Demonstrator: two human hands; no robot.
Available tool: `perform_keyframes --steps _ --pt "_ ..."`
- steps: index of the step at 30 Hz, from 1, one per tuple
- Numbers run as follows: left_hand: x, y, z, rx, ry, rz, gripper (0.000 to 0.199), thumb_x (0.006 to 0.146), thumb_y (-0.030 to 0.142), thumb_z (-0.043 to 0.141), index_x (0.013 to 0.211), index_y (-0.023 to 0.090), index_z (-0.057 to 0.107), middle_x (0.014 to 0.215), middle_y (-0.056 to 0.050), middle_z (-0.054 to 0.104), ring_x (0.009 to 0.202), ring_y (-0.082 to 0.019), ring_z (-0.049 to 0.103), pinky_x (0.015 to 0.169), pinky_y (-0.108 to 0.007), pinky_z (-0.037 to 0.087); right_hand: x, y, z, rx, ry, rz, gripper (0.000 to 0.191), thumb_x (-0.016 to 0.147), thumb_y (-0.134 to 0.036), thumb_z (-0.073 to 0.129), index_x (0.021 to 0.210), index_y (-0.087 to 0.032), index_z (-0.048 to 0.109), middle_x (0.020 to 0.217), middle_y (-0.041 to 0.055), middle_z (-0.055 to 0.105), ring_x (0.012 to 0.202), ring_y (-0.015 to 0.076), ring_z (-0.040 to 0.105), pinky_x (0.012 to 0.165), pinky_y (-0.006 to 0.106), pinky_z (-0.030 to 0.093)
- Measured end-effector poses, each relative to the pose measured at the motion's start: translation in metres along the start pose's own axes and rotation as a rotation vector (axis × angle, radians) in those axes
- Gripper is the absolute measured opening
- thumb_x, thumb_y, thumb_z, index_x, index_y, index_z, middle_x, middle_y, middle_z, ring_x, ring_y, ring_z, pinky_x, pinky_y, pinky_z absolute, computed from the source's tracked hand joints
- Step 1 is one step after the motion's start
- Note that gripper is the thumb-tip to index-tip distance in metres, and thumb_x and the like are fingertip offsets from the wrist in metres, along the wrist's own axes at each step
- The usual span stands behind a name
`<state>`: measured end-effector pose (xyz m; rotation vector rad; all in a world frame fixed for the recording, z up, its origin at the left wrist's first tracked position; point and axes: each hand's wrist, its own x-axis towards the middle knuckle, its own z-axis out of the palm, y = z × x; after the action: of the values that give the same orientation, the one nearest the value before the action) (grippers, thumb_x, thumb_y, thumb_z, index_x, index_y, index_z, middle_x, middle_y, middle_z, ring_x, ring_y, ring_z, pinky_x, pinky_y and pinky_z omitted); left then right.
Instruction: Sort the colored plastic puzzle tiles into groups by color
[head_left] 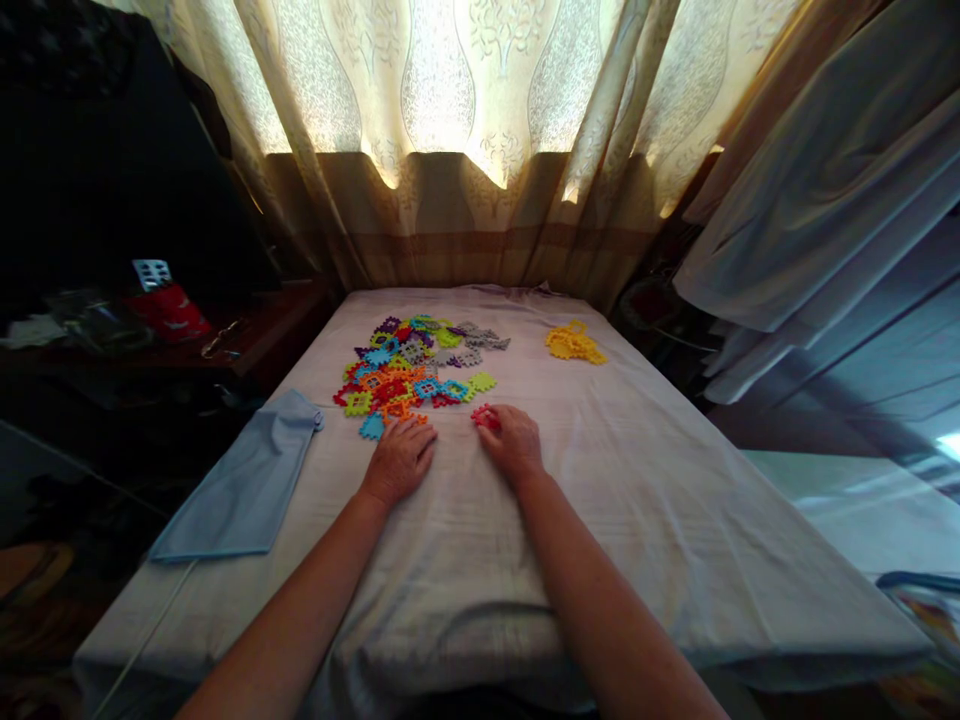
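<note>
A heap of colourful toothed interlocking plastic tiles [390, 385] lies on the cloth-covered table, in orange, red, blue, green, purple and grey. My left hand [401, 460] rests at the heap's near edge, its fingers stretched over an orange tile [396, 410] and a blue tile [371, 427]. To the right of the heap, my right hand [515, 440] pinches a red interlocking tile [484, 416] between thumb and fingers, just above or on the cloth. Part of the red tile is hidden by the fingers. Farther back on the right sits a separate pile of yellow tiles [574, 343].
A light blue cloth pouch [244, 480] lies at the table's left edge. On a dark side cabinet stand a red container [174, 312] and a glass jar [97, 320]. Patterned curtains [480, 220] hang behind the table, and light garments [817, 180] hang at the right.
</note>
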<state>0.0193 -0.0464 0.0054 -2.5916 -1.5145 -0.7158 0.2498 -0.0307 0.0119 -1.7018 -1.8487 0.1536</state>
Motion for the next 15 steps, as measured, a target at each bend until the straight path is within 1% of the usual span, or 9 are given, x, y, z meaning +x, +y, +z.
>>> perform_keyframes --steps 6,9,11,15 --pt "0.000 0.001 -0.004 0.014 -0.004 0.017 0.035 0.089 0.028 0.052 0.121 0.020 0.065 0.126 -0.011 0.068 0.123 -0.027 0.056 0.112 -0.052 0.036 0.007 0.038 -0.023 -0.131 0.096 0.292 0.039 0.087 -0.034 0.058 0.122 -0.018 0.065 0.120 0.0129 0.067 0.110 0.0256 0.060 0.095 0.039 0.042" --pt "0.000 0.001 -0.005 0.010 -0.007 0.014 0.037 0.088 0.027 0.053 0.122 0.018 0.065 0.127 -0.011 0.067 0.124 -0.028 0.055 0.113 -0.052 0.036 0.008 0.050 -0.029 -0.190 0.101 0.406 0.041 0.086 -0.035 0.057 0.123 -0.019 0.065 0.121 0.0131 0.067 0.110 0.0270 0.059 0.094 0.041 0.042" --pt "0.000 0.001 -0.004 0.001 -0.004 0.011 0.037 0.088 0.027 0.054 0.122 0.019 0.065 0.128 -0.010 0.067 0.124 -0.028 0.055 0.113 -0.052 0.035 0.008 0.055 -0.030 -0.221 0.087 0.436 0.040 0.086 -0.033 0.057 0.122 -0.019 0.065 0.122 0.0121 0.067 0.111 0.0276 0.058 0.096 0.042 0.041" --pt "0.000 0.002 -0.004 -0.016 -0.004 0.011 0.037 0.088 0.026 0.053 0.122 0.019 0.064 0.127 -0.010 0.067 0.125 -0.028 0.054 0.114 -0.052 0.035 0.007 0.058 -0.027 -0.243 0.080 0.420 0.038 0.086 -0.031 0.054 0.120 -0.021 0.066 0.125 0.0098 0.065 0.115 0.0273 0.056 0.099 0.044 0.039"
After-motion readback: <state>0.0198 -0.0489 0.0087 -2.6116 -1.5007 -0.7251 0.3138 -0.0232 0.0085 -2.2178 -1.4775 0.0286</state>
